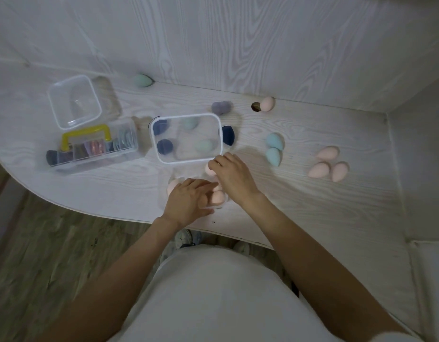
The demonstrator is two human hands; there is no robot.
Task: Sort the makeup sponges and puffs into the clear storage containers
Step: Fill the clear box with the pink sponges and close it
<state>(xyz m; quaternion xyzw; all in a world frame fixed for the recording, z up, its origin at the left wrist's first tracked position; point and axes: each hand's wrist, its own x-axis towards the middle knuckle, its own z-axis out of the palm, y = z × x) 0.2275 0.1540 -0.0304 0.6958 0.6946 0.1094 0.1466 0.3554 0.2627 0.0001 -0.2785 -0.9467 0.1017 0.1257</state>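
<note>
Near the front edge of the worktop (299, 193) sits a small clear container (214, 207), mostly hidden beneath both hands, with several peach sponges (217, 197) showing inside it and one more peach shape at its left side. The left hand (189, 201) lies over the container's near side, fingers curled onto it; how tight its grip is cannot be told. The right hand (234, 177) reaches in from the right, and its fingertips are pressed together on a peach sponge (209, 169) at the container's far edge. Just beyond the hands stands a rectangular clear container (161, 124) with a white rim, holding two dark blue sponges (164, 146) and two pale green ones (203, 145); another dark blue sponge (228, 135) lies against its right wall outside. To the right, two light blue sponges (274, 149) lie touching each other, and farther right three peach sponges (328, 166) lie in a loose cluster. Toward the back wall are a grey-purple sponge (219, 107), a peach sponge (267, 104) beside a round hole, and a green sponge (143, 80). At left, a square clear container (53, 95) stands empty, and in front of it a clear case with a yellow handle (86, 135) holds flat puffs (124, 141) in mixed colours.
</note>
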